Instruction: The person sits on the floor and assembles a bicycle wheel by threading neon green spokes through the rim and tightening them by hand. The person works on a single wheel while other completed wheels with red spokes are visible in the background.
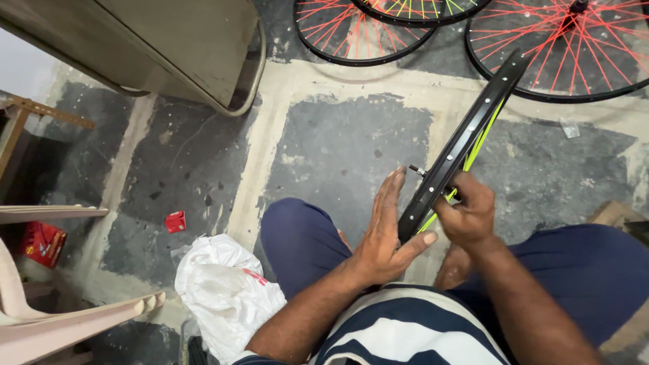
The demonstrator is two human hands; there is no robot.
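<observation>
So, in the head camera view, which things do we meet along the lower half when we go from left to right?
Red box → small red packet → white plastic bag → left hand → black wheel rim → right hand.

Small red square carton (176, 221) lay on floor, left of centre. Larger red box (42, 243) sat at far left edge, partly tucked under pale plastic chair. White crumpled plastic bag (226, 290), small red print, lay near, lower left.

Cracked grey concrete floor (338, 142), metal cabinet (182, 47), plastic chair (61, 324)
</observation>
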